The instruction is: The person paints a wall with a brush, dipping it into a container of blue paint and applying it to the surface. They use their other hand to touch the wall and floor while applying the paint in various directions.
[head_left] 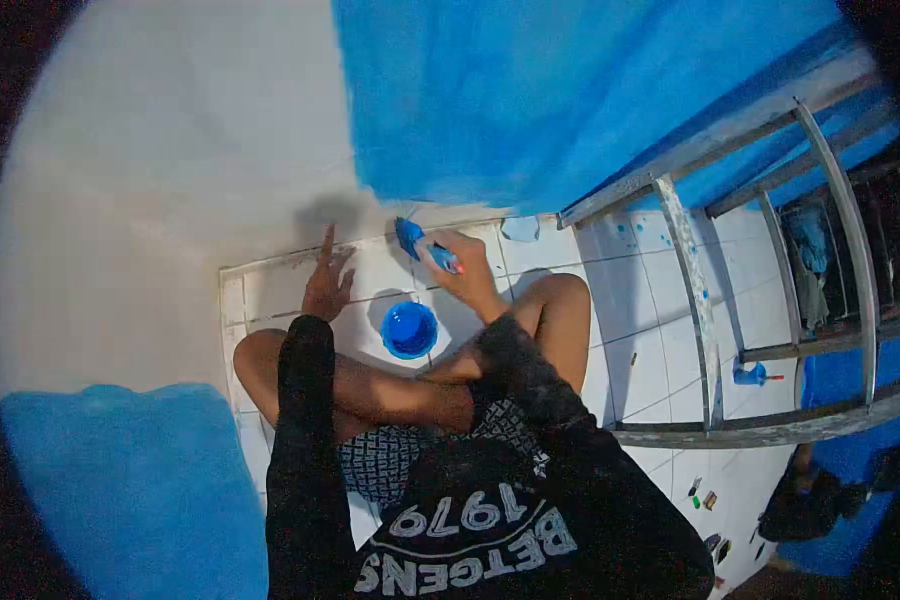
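Observation:
My right hand is wrapped round the handle of a paintbrush. Its bristles are coated in blue and sit at the foot of the wall, just below the lower edge of the blue paint. My left hand holds nothing; its index finger is stretched out towards the base of the pale wall, with the other fingers apart. Between my crossed legs and the wall, a small blue tub with blue paint inside stands on the white tiles.
A paint-spattered ladder stands on the right. A pale scrap lies against the wall base. Beyond the ladder's rungs is a blue object with a red handle. Small items are scattered on the lower-right tiles. Another blue patch covers the lower-left wall.

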A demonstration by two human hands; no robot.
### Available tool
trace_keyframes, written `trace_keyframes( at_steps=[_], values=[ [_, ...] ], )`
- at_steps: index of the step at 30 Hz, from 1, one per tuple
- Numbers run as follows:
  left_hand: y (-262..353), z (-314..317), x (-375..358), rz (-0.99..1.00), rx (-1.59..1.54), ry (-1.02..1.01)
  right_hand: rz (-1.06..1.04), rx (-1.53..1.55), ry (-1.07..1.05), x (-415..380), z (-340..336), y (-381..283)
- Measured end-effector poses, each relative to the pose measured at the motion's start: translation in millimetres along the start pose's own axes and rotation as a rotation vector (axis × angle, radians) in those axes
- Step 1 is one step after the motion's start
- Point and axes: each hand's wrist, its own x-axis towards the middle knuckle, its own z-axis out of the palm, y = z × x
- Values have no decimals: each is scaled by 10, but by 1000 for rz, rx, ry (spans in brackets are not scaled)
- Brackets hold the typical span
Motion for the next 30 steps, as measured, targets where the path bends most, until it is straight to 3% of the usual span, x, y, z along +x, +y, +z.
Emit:
trace_keyframes(
  at_steps=[4, 6, 8, 12, 16, 17, 21, 24, 26, 27, 30],
  values=[
    [-31, 48, -17, -46, -80, -17, -117, -215, -432, 142, -279, 144],
    [-36, 41, -3, -63, -130, -18, -213, -195, -452, 280, -266, 234],
    [-189, 190, -52, -70, -157, -27, -330, -436, -593, 426, -245, 310],
    [-94, 61, -69, -7, -21, -9, -395, -463, -673, 678, -342, 318],
    [40, -3, -57, -102, -33, -58, -354, -556, -689, 783, -515, 78],
    [47, 4, -77, -111, -36, -61, -379, -499, -569, 756, -544, -2],
    [6, 23, -42, -95, -7, -96, -348, -415, -426, 608, -543, -65],
    [-88, 123, -77, -164, 49, -135, -300, -390, -576, 655, -490, -232],
    [-24, 49, -41, -90, -91, -108, -171, -474, -891, 743, -326, -167],
    [-6, 34, -35, -82, -89, -107, -304, -479, -771, 672, -217, 165],
    [-7, 19, -38, -174, -135, -151, -285, -392, -683, 804, -191, 274]
  ],
)
